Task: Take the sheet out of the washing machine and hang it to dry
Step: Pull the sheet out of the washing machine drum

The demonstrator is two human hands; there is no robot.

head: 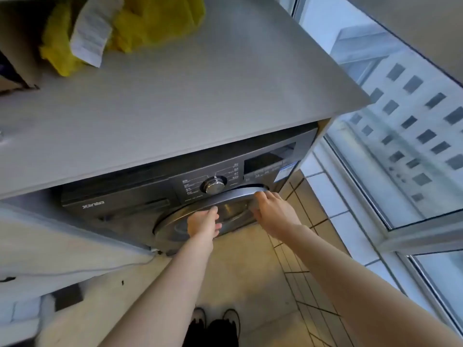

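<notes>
A dark grey front-loading washing machine [130,199] stands under a grey countertop [175,96]. Its round door [175,219] faces me, with a silver dial [214,186] above it. My left hand [203,222] rests on the middle of the door, fingers curled against the glass rim. My right hand [271,211] grips the door's right edge near the top. Whether the door is shut or slightly ajar I cannot tell. The sheet is hidden from view.
A yellow bag [155,21] and a white paper receipt [92,31] lie on the countertop at the back left. A tall window [400,121] runs along the right. Tiled floor [250,271] lies below, with my shoes [215,319] at the bottom.
</notes>
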